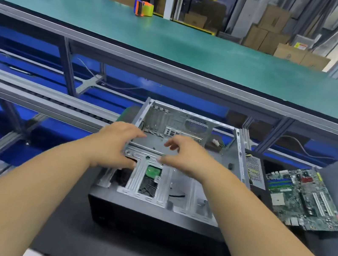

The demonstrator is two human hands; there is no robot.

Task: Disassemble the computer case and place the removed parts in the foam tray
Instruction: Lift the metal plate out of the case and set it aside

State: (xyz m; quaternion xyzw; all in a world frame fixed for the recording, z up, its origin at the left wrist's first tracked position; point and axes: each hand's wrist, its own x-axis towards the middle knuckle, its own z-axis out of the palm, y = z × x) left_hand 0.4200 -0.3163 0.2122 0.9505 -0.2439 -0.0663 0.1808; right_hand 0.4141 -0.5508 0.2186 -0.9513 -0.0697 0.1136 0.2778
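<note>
Both forearms reach over the open computer case [159,193] on the dark table [69,234]. Left hand [116,143] and right hand [183,155]: fingers loosely spread, gripping nothing, above the drive cage [143,181]. Stiff sheet metal, likely sharp-edged; grip flat rails. Motherboard [305,200] lies apart, right.

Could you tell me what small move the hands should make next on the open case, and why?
Probably grip the metal drive bracket and lift it: the left hand and right hand hover over it, a drive's green board shows beneath, and the motherboard already lies outside the computer case.
</note>
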